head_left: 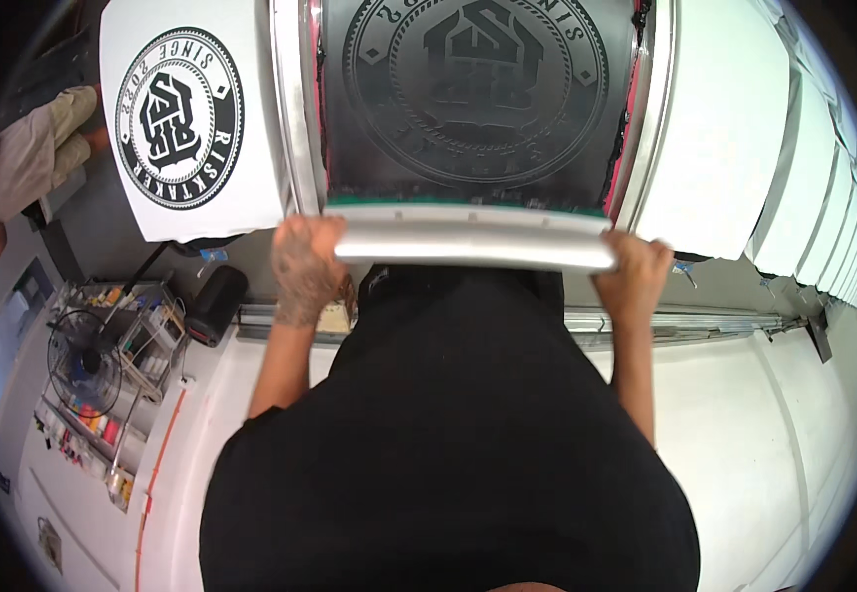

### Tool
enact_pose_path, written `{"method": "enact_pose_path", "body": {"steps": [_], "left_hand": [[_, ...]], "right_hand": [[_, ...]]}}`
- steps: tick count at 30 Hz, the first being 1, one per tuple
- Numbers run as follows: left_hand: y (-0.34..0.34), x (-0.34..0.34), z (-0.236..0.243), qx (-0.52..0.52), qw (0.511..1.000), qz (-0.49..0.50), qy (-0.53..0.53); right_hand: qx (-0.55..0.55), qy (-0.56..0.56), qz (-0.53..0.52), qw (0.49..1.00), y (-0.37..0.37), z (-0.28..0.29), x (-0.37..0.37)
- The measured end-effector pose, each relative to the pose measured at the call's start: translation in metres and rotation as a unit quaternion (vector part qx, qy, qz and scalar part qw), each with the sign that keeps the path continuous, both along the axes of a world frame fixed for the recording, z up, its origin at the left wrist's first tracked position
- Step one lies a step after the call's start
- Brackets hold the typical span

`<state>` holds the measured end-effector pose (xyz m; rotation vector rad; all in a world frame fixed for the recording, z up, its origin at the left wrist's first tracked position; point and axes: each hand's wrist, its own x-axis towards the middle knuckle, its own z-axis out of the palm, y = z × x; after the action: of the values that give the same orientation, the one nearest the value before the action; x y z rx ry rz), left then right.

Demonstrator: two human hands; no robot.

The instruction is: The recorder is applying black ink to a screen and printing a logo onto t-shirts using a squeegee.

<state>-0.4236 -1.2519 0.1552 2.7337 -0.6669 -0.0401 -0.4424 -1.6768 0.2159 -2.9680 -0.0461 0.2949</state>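
Note:
A wide squeegee [478,247] with a silver metal handle lies crosswise at the near end of a screen-printing screen [369,163]. Its left end is gripped by my left hand [310,259], fingers closed around it. My right hand [636,274] is closed on the opposite end. Along the squeegee's far side runs a green blade edge [389,204], close to the dark mesh. A round emblem shows through the mesh, and black ink lines its sides. The screen's metal frame [295,109] flanks the mesh on both sides.
Left of the screen is a white shirt [184,128] printed with a black round emblem. More white shirts [714,128] fan out at right. A person [49,148] stands at far left. A fan [88,363] and a cluttered shelf [157,331] are at lower left.

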Motion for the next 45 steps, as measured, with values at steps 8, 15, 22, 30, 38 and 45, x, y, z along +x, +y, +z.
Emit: {"method": "enact_pose_path", "body": {"steps": [8, 15, 22, 30, 38, 45], "left_hand": [[-0.01, -0.035, -0.024, -0.04, 0.998, 0.022, -0.047], [-0.026, 0.106, -0.062, -0.072, 0.992, 0.049, -0.092], [-0.062, 0.344, -0.043, 0.016, 0.997, 0.05, -0.056], [-0.067, 0.457, 0.037, 0.112, 0.987, -0.039, 0.109], [-0.087, 0.416, 0.051, -0.03, 0.996, 0.08, 0.02], [-0.077, 0.123, 0.007, -0.264, 0.835, -0.005, 0.483]], "right_hand": [[0.011, -0.053, 0.016, 0.998, -0.006, -0.037, -0.052], [-0.002, -0.103, -0.022, 0.994, -0.034, -0.071, 0.074], [-0.1, -0.05, -0.071, 0.991, -0.062, -0.063, 0.308], [-0.005, 0.129, 0.011, 0.992, -0.079, 0.01, 0.422], [0.072, 0.145, 0.047, 0.986, -0.093, -0.014, 0.44], [-0.072, 0.053, 0.135, 0.987, -0.017, -0.007, 0.446]]}}
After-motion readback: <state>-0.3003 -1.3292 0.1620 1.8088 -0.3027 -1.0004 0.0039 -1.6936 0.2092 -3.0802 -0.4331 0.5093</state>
